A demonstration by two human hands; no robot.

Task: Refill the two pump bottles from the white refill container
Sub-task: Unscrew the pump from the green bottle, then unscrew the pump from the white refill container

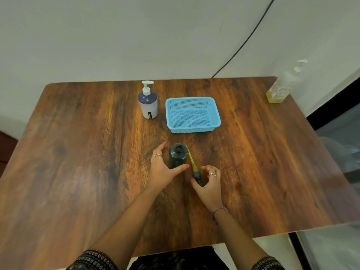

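A dark green bottle (177, 155) stands upright in the middle of the wooden table (78, 152) with its neck uncovered. My left hand (162, 168) wraps around its left side and front. Its dark pump head with a yellow-coated tube (192, 165) lies on the table just right of the bottle. My right hand (209, 185) hovers over the pump head's cap end, fingers spread around it. A second pump bottle (148, 103), blue and white with a white pump, stands at the back. A clear container of yellow liquid with a white pump (282, 85) stands at the far right corner.
A light blue perforated plastic basket (213, 106) sits behind the green bottle, right of the blue and white bottle. A black cable (243, 43) runs down the wall behind the table. The table's right edge borders a dark frame and plastic sheeting.
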